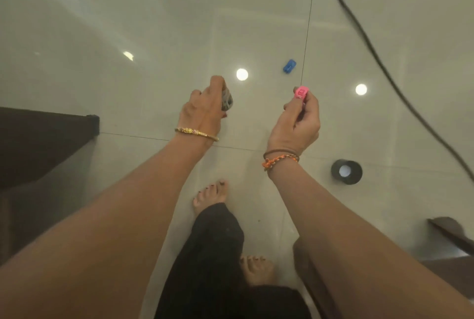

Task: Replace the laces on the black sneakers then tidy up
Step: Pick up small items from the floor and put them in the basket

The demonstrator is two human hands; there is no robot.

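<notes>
My left hand point(205, 108) grips a small grey object point(227, 99) that is mostly hidden behind its fingers; what it is cannot be told. My right hand point(298, 118) pinches a small pink clip point(300, 93) between thumb and fingers, held above the floor. A blue clip point(289, 66) lies on the glossy white tile floor point(154, 23) just beyond both hands. No black sneakers or laces are in view.
A black tape roll point(346, 172) lies on the floor at right. A dark cable point(379, 62) runs diagonally across the right side. Dark wooden furniture point(43, 144) stands at left and another piece point(448, 234) at lower right. My bare feet point(210, 196) stand below the hands.
</notes>
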